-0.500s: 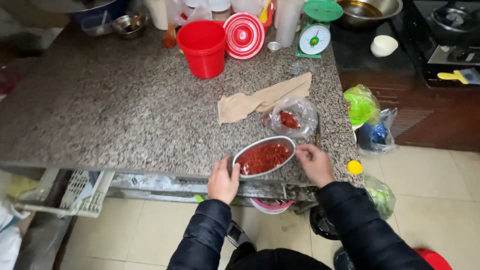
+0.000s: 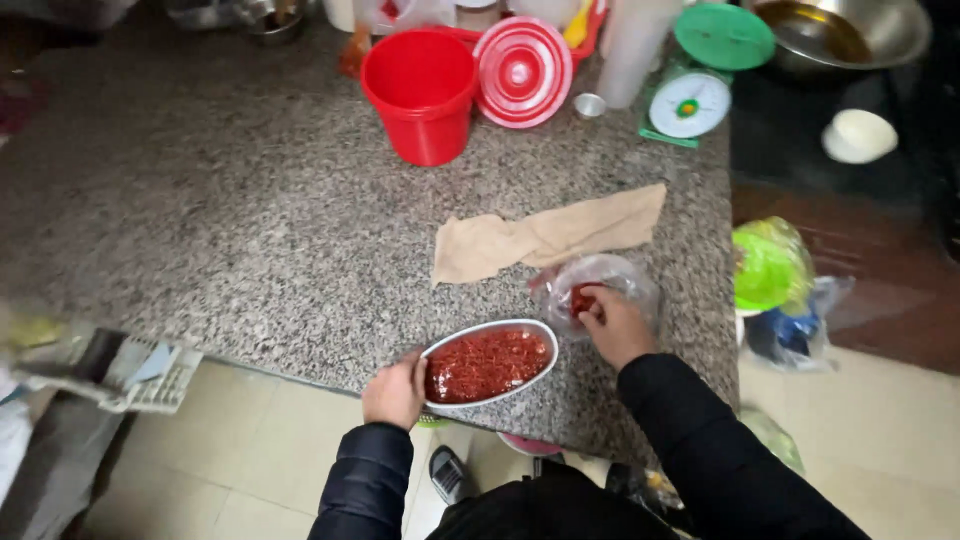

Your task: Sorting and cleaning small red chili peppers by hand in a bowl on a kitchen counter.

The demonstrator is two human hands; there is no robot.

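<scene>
From the head camera, I see my left hand (image 2: 395,392) curled around the near-left rim of the dish (image 2: 489,363), thumb on the edge, fingers wrapped under it. The dish is oval, metal, filled with chopped red stuff, and sits at the near edge of the counter (image 2: 220,230). My right hand (image 2: 612,322) is inside the mouth of the bag (image 2: 600,285), just right of and beyond the dish; its fingers are pinched together on a red clump in there. The bag is clear plastic and lies on the stone. Just beyond it lies a tan cloth (image 2: 545,238), crumpled lengthwise. Farther back stand a red bucket (image 2: 422,92), with its lid (image 2: 523,71) leaning beside it, and a green scale (image 2: 700,85).
</scene>
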